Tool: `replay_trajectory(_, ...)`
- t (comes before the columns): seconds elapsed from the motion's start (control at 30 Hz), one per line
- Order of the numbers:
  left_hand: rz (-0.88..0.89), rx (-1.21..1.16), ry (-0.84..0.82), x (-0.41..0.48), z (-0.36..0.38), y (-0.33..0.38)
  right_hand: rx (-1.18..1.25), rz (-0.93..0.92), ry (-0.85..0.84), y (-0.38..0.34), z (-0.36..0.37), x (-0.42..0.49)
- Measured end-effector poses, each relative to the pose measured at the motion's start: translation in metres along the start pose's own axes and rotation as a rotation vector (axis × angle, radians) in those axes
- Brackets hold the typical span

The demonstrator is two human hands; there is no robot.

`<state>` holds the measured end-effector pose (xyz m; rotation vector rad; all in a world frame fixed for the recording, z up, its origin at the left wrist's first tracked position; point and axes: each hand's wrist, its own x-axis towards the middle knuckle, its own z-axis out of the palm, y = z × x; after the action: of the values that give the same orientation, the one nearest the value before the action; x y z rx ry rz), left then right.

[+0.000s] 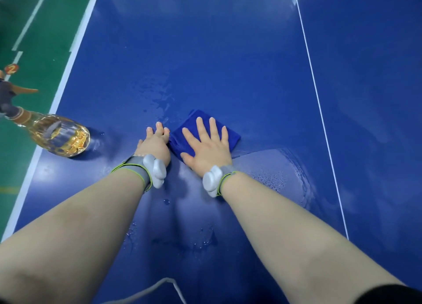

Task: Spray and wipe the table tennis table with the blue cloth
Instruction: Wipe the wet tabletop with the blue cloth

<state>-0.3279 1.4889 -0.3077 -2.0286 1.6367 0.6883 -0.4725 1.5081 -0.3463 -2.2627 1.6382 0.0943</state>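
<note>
A folded blue cloth (230, 133) lies on the blue table tennis table (228, 64) in the middle of the view. My right hand (207, 147) presses flat on the cloth with its fingers spread and straight. My left hand (156, 143) rests on the table just left of the cloth, its fingertips at the cloth's left edge. A clear spray bottle (61, 135) with amber liquid and an orange trigger head stands on the table near its left edge. Water drops and a wet streak show around the cloth and to the right of my right wrist.
The table's white left edge line (68, 75) borders a green floor (27, 41) with white markings. A white centre line (317, 93) runs down the table on the right. A white cable (164, 283) lies at the near edge.
</note>
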Motion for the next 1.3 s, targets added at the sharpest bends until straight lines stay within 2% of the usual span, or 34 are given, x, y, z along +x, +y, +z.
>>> replay_trajectory(0.13, 0.009, 0.002, 0.029, -0.005, 0.001, 0.001, 0.067, 0.086, 0.056, 0.027, -0.004, -0.006)
replay_trajectory(0.4, 0.098, 0.004, 0.175, -0.001, 0.02, -0.012, 0.09, 0.636, 0.175, 0.159, -0.024, -0.057)
replay_trajectory(0.5, 0.124, 0.029, 0.221, -0.01, 0.024, -0.015, 0.128, 0.76, 0.169, 0.169, -0.023, -0.065)
replay_trajectory(0.6, 0.133, 0.035, 0.201, -0.022, 0.032, -0.024, 0.145, 0.826, 0.157, 0.15, -0.02, -0.059)
replay_trajectory(0.67, 0.143, 0.046, 0.181, -0.03, 0.038, -0.033, 0.149, 0.819, 0.166, 0.127, -0.016, -0.055)
replay_trajectory(0.73, 0.145, 0.043, 0.163, -0.037, 0.041, -0.041, 0.14, 0.732, 0.178, 0.095, -0.01, -0.054)
replay_trajectory(0.83, 0.156, 0.043, 0.127, -0.048, 0.042, -0.048, 0.092, 0.507, 0.135, 0.031, 0.004, -0.055)
replay_trajectory(0.93, 0.166, 0.08, 0.089, -0.059, 0.044, -0.046, 0.02, 0.206, 0.028, -0.028, 0.019, -0.064)
replay_trajectory(1.03, 0.14, 0.094, 0.071, -0.068, 0.048, -0.041, -0.008, 0.031, -0.03, -0.045, 0.026, -0.072)
replay_trajectory(1.13, 0.127, 0.088, 0.057, -0.075, 0.053, -0.036, 0.031, 0.049, -0.02, -0.027, 0.022, -0.074)
replay_trajectory(1.3, 0.111, 0.111, -0.022, -0.081, 0.061, -0.03, 0.061, 0.36, 0.073, 0.038, 0.012, -0.095)
